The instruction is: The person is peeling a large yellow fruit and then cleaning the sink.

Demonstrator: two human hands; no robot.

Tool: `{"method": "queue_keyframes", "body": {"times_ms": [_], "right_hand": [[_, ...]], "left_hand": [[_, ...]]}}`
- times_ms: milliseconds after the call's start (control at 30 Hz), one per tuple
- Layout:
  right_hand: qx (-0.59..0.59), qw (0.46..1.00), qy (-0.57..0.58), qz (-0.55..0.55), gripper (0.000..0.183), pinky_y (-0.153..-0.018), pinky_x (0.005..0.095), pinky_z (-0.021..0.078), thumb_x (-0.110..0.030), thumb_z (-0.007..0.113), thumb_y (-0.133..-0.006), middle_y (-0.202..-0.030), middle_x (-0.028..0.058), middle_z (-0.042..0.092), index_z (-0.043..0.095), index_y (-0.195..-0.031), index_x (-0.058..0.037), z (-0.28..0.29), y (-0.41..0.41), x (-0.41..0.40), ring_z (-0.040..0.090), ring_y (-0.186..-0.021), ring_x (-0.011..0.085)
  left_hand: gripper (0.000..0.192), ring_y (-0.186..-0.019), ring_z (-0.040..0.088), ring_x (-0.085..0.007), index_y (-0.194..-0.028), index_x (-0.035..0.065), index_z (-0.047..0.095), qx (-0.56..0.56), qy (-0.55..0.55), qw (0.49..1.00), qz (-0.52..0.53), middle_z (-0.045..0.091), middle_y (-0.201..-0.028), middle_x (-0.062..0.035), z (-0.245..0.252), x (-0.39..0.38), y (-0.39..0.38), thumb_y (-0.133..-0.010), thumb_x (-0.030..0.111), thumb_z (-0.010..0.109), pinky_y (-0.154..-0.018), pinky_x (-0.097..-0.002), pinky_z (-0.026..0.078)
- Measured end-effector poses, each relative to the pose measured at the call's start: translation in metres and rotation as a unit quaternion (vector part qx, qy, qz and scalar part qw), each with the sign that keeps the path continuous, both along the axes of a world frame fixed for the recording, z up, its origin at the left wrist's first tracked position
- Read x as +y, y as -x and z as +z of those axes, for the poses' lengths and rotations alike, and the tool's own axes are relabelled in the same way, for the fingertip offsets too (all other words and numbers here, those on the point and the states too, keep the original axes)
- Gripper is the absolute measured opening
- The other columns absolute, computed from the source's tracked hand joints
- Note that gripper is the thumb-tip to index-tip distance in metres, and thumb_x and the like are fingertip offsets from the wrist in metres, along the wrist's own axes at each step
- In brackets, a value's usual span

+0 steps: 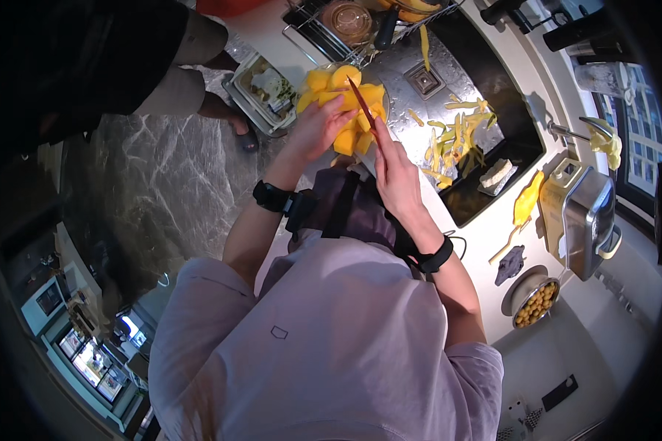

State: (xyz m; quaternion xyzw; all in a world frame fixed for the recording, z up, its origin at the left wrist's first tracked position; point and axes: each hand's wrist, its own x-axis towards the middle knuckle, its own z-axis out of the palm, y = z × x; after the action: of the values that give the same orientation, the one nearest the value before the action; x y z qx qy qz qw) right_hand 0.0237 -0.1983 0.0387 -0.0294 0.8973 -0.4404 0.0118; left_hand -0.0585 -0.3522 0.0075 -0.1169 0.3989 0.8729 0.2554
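My right hand (400, 179) is closed on a narrow knife with a reddish-brown look (361, 100), its blade angled up and left over a heap of yellow fruit pieces (317, 81). These fill a clear bowl (386, 99) at the sink's near edge. Just left of the knife, my left hand (319, 128) is at the heap with its palm turned up and fingers bent; whether a piece lies in it I cannot tell. Yellow-green peels (458, 138) are strewn over the metal sink area to the right.
A wire rack (303, 47) stands beyond the bowl, and an open bin (240, 91) is at its left. Another person's leg (216, 107) is near that bin. A sponge (496, 175), a yellow cloth-like item (527, 199), a metal container (579, 215) and a bowl of small round fruit (536, 303) are at right.
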Motion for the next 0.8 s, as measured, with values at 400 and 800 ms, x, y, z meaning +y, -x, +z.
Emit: {"method": "queue_keyframes", "body": {"times_ms": [400,800], "right_hand": [[-0.015,0.994,-0.091,0.061,0.056,-0.051,0.039,0.0485,-0.007,0.048,-0.079,-0.077,0.0138,0.047,0.028,-0.13,-0.0174,-0.01,-0.013,-0.001,0.055,-0.053,0.0316],[-0.04,0.985,-0.151,0.068,0.06,-0.051,0.0401,0.0491,-0.006,0.049,-0.077,-0.076,0.0179,0.05,0.025,-0.131,-0.0166,-0.031,-0.014,0.0,0.056,-0.053,0.034]], "left_hand": [[0.033,-0.101,0.05,-0.0254,-0.118,0.004,0.036,-0.006,-0.009,0.996,0.084,0.049,-0.111,-0.0118,-0.011,0.004,-0.023,-0.088,0.016,0.044,-0.089,-0.0363,0.04],[0.033,-0.105,0.048,-0.0242,-0.118,0.0036,0.036,0.005,0.011,0.993,0.116,0.044,-0.116,-0.0124,-0.011,0.027,-0.035,-0.089,0.018,0.042,-0.089,-0.0358,0.039]]}}
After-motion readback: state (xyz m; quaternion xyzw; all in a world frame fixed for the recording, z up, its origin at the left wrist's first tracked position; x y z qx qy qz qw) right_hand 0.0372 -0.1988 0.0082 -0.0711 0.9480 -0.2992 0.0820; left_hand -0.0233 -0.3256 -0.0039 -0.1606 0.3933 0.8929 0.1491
